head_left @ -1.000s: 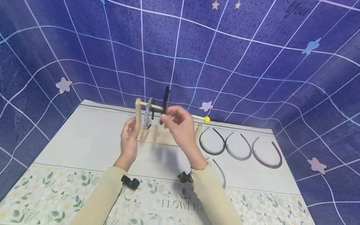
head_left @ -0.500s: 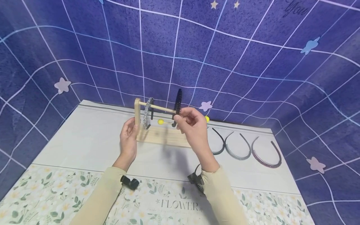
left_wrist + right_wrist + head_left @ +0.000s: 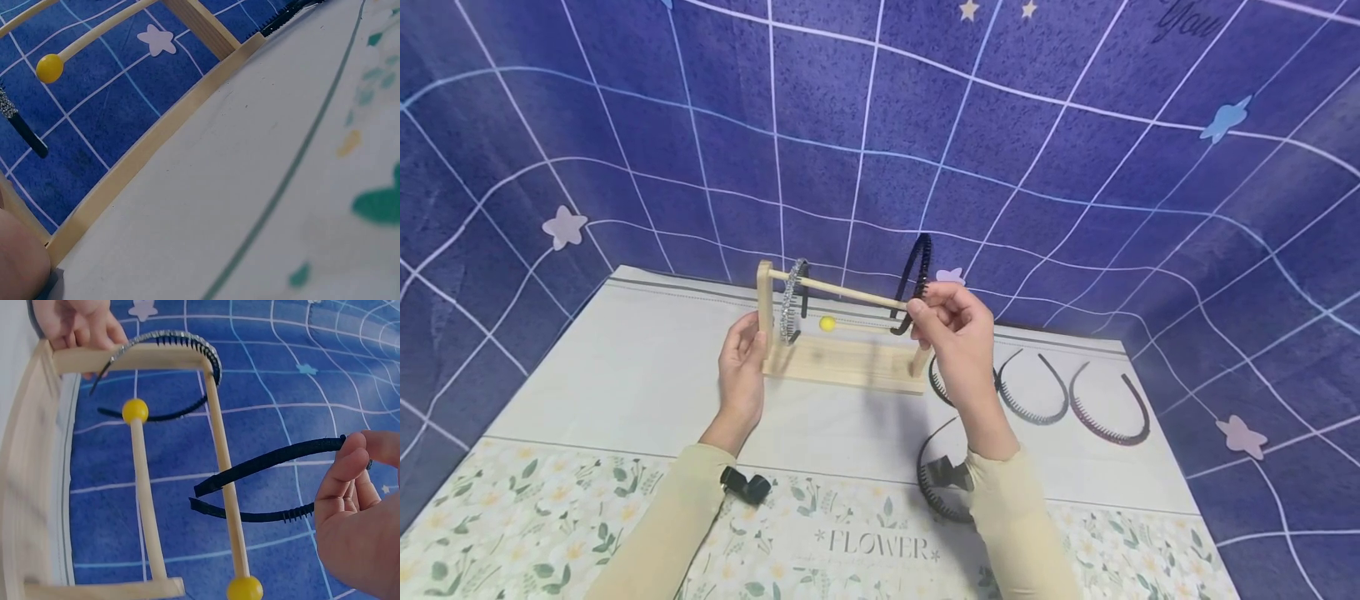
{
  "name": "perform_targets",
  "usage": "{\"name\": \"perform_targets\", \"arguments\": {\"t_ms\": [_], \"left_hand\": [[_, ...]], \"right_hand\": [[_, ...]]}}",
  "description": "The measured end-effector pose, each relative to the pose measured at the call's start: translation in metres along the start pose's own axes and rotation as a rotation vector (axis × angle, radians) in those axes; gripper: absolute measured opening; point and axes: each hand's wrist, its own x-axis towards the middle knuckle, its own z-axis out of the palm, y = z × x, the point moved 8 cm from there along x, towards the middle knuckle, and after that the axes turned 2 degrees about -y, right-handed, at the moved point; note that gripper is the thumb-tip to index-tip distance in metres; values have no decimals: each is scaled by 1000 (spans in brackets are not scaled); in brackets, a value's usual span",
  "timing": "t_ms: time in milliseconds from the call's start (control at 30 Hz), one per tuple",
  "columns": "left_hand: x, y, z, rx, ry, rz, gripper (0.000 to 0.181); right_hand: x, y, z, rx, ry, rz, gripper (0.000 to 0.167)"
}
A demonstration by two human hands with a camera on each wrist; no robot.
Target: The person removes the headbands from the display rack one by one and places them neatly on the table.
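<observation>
My left hand (image 3: 741, 375) grips the left upright of a wooden two-rod headband stand (image 3: 842, 364); in the left wrist view only a blurred part of this hand shows. My right hand (image 3: 961, 346) pinches a black toothed headband (image 3: 924, 250) by its curved part, near the right end of the upper rod (image 3: 850, 289). In the right wrist view, that rod runs between the two arms of the black headband (image 3: 275, 456). A glittery silver headband (image 3: 789, 304) hangs on the upper rod close to the left upright.
Several headbands lie on the table to the right, among them a grey one (image 3: 1037, 412) and a dark reddish one (image 3: 1108, 429). Another dark headband (image 3: 934, 492) lies partly under my right wrist. A yellow ball (image 3: 827, 323) tips the lower rod. Behind the table hangs a blue gridded cloth (image 3: 820, 192).
My right hand has moved the black headband rightward along the upper rod, from near its middle to near its right end. The left hand stays on the upright.
</observation>
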Motion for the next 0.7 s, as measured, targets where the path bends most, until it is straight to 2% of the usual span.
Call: {"name": "perform_targets", "arguments": {"t_ms": [700], "left_hand": [[-1,2,1,-8,8,0,37]], "right_hand": [[2,-9,-55,10,81,-55,23]]}}
